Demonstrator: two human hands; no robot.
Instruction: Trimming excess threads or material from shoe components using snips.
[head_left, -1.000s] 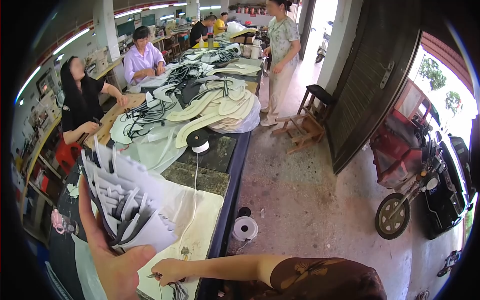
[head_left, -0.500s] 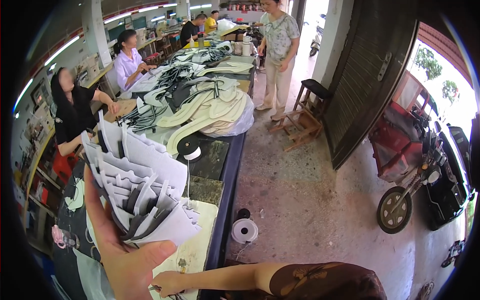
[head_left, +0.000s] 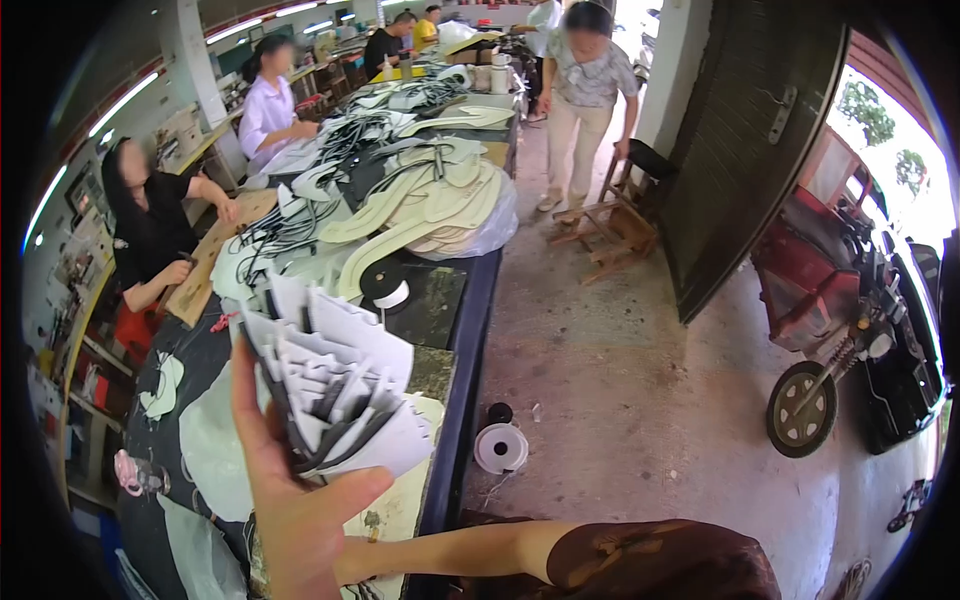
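Pieces (head_left: 345, 375), thin, notch-edged, white and dark, fan from the left hand (head_left: 310, 508).

- Near us, we see a fanned stack of white, jagged-edged flat pieces (head_left: 345, 395) with dark-grey layers between.
- Our dark-brown cloth sleeve (head_left: 690, 565) carries a tan, leaf-like pattern.
- Beyond the stack, we find a round black spool (head_left: 380, 273) with a white winding.
- Farther off, we see long, curved cream flat pieces (head_left: 362, 248).
- On the right, we notice a speckled brownish-grey floor (head_left: 600, 390), a tall dark-brown door (head_left: 730, 170) and a dark-red boxy vehicle body (head_left: 815, 310).
- On the left, we see a lavender shirt (head_left: 266, 118) and a black shirt (head_left: 148, 225), both plain.
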